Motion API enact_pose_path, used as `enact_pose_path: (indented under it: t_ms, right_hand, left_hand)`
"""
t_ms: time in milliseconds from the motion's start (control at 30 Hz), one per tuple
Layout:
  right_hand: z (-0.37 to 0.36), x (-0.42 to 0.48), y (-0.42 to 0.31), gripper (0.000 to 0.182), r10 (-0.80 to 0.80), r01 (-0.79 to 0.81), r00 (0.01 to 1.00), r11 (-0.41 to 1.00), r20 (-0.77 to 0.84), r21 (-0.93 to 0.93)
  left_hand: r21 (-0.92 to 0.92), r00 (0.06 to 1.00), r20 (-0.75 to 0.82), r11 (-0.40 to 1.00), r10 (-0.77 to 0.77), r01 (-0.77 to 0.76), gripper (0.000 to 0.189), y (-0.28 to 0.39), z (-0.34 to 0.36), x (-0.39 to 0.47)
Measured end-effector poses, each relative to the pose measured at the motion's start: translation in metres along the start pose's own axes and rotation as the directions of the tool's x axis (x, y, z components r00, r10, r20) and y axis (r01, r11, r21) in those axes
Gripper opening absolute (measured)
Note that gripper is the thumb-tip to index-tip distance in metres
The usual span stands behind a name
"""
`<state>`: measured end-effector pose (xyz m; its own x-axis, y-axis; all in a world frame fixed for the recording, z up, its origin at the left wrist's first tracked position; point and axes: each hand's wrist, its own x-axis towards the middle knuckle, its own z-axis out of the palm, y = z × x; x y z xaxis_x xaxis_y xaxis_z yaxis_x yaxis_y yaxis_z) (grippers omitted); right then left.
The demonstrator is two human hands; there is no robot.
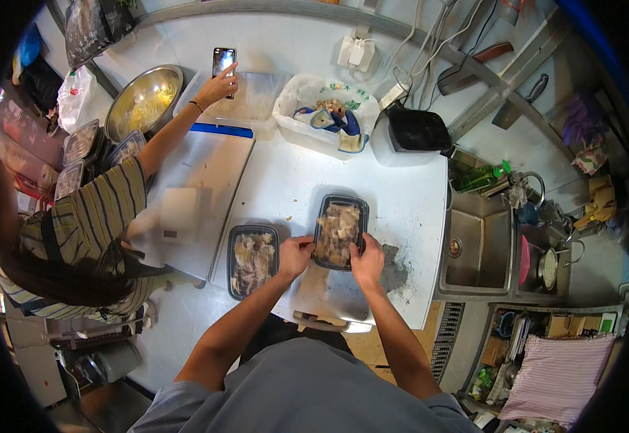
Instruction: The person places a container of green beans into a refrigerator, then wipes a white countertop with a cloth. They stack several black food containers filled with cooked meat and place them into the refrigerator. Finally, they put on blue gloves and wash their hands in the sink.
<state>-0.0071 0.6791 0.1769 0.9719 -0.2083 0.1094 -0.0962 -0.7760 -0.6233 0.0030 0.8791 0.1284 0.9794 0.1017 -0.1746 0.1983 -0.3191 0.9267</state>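
Observation:
Both of my hands hold a black plastic food container (365,212) by its long sides, over the white table (412,216). My left hand (296,255) grips its left edge and my right hand (367,262) its right edge. Pieces of pale brown food, perhaps meat (338,233), fill it, and a clear lid seems to cover them. Just left of my left hand, a second black container (231,260) with similar food (253,260) rests on the table. Whether its top is covered, I cannot tell.
At the left a person in a striped shirt (98,200) touches a phone (223,60). Along the back stand a steel bowl (176,81), a clear plastic bin (271,89), a lined white basket (314,143) and a black container (420,130). A steel sink (477,243) adjoins the table's right side.

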Motion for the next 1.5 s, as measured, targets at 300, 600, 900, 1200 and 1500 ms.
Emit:
enact_pose_path:
  t_ms: [300, 600, 900, 1200, 1500]
  right_hand:
    - [-0.012, 0.000, -0.018, 0.035, 0.011, -0.011, 1.000, 1.000, -0.009, -0.014]
    - [-0.004, 0.006, 0.008, 0.034, 0.144, -0.143, 0.989, 0.989, 0.035, -0.041]
    - [0.018, 0.057, -0.003, 0.072, -0.365, 0.390, 0.920, 0.883, 0.139, -0.262]
    - [0.034, 0.076, 0.007, 0.076, -0.354, 0.405, 0.909, 0.874, 0.219, -0.267]
    - [0.009, 0.022, 0.094, 0.037, 0.186, -0.279, 0.934, 0.913, 0.306, 0.296]
  left_hand:
    - [0.053, 0.997, -0.013, 0.996, -0.071, 0.072, 0.019, 0.002, -0.005, 0.005]
    - [0.158, 0.999, -0.031, 0.987, 0.038, -0.033, 0.021, 0.009, 0.010, 0.018]
    - [0.007, 0.981, 0.110, 0.987, -0.162, 0.163, 0.031, 0.002, 0.016, 0.025]
    - [0.096, 0.997, 0.069, 0.995, -0.047, 0.041, 0.033, -0.008, 0.019, 0.022]
    - [-0.151, 0.933, 0.193, 0.930, -0.304, 0.334, 0.035, 0.035, 0.002, -0.023]
